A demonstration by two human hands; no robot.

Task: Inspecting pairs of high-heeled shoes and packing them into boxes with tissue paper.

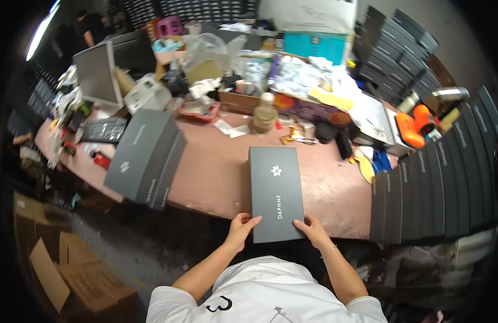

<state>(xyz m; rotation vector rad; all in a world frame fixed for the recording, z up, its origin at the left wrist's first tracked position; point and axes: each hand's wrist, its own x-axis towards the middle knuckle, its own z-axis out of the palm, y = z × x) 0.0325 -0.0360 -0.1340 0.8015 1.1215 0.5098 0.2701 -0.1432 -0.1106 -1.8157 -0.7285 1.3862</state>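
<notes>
The fingers of the left hand (239, 231) and right hand (315, 233) grip the near end of the grey box (276, 185) from both sides, and it stretches ahead between them, its far part over the table (335, 196). It looks like stiff, smooth card, probably light, though any contents are hidden; a separate lid could slide, so low on both side walls, just ahead of the fingers, seems the surest hold.

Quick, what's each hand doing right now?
Left hand: holding the gray box by its left side, thumb on top.
Right hand: holding the gray box's right side.
</notes>
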